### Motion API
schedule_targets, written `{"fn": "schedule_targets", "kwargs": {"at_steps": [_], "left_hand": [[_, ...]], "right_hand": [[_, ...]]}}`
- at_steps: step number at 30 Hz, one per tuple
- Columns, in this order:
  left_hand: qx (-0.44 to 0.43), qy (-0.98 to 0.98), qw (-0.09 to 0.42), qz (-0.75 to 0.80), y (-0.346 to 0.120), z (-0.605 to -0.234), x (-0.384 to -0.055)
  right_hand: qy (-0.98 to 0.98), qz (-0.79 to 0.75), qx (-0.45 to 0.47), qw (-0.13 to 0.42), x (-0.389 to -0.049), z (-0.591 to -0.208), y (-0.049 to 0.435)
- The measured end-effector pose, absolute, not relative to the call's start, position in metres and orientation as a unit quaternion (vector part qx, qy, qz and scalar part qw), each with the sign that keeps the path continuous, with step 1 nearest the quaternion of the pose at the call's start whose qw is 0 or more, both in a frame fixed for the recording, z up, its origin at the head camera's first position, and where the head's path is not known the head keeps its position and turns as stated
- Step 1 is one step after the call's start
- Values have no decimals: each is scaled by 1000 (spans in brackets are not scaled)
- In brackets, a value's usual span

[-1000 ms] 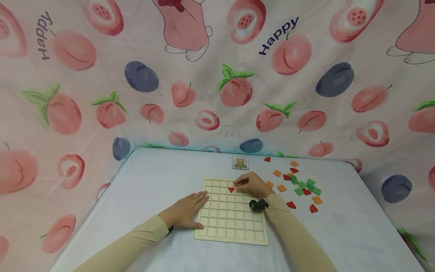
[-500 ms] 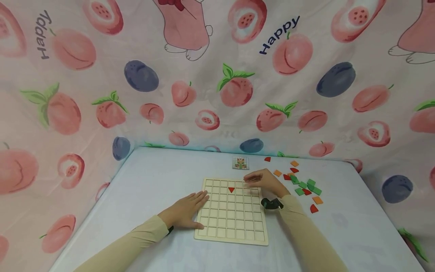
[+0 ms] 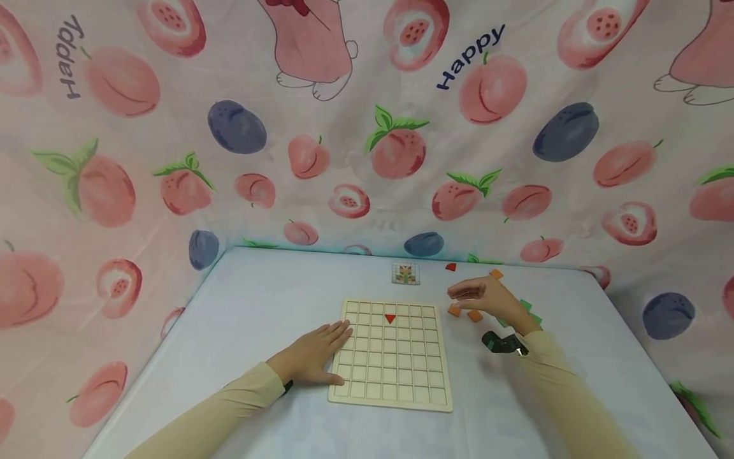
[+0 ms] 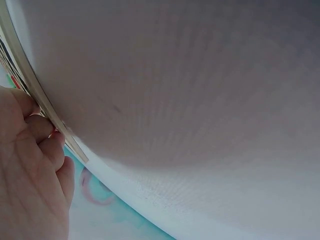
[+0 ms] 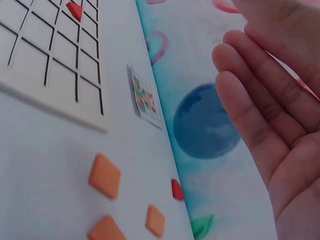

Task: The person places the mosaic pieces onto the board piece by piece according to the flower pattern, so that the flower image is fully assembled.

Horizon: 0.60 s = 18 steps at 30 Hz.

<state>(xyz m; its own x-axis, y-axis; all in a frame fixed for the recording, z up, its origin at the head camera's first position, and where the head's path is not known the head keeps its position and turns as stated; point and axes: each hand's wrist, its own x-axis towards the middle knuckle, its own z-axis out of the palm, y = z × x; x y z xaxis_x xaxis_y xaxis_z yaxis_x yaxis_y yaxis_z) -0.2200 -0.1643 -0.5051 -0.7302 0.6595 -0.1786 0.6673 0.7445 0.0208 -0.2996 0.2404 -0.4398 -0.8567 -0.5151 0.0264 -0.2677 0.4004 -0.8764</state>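
A pale wooden grid board (image 3: 395, 360) lies flat on the white table. One red fan-shaped piece (image 3: 390, 318) sits in a square of its second row from the far edge. My left hand (image 3: 309, 357) rests along the board's left edge, fingers extended and thumb near the front corner. To the right of the board, my right hand (image 3: 490, 299) hovers above loose tiles, its fingers slightly bent. Its palm (image 5: 300, 165) is bare in the right wrist view. Beneath and beside it lie orange square tiles (image 3: 474, 316) and green tiles (image 3: 536, 319), some hidden by the hand and wrist.
A small card with a coloured pattern on a grid (image 3: 405, 273) lies behind the board. Farther right is a lone red piece (image 3: 451, 267), near an orange tile (image 3: 496, 274). A fruit-printed cloth (image 3: 344, 159) hangs along the table's back edge and sides.
My right hand has moved right, from beside the red piece on the board to above the loose tiles. The red piece stays in its square. My left hand has not moved.
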Motion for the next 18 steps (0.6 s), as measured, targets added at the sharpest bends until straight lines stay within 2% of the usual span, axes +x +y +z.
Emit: {"fn": "schedule_targets", "kwargs": {"at_steps": [6,18], "left_hand": [[351,931,94,-23,-164,-503,-220],[362,928,87,-17,-164,-502,-219]], "right_hand": [[847,-472,-222,106,-296,-440,269],[876,-454,-145,77,-288,-472,317]]}}
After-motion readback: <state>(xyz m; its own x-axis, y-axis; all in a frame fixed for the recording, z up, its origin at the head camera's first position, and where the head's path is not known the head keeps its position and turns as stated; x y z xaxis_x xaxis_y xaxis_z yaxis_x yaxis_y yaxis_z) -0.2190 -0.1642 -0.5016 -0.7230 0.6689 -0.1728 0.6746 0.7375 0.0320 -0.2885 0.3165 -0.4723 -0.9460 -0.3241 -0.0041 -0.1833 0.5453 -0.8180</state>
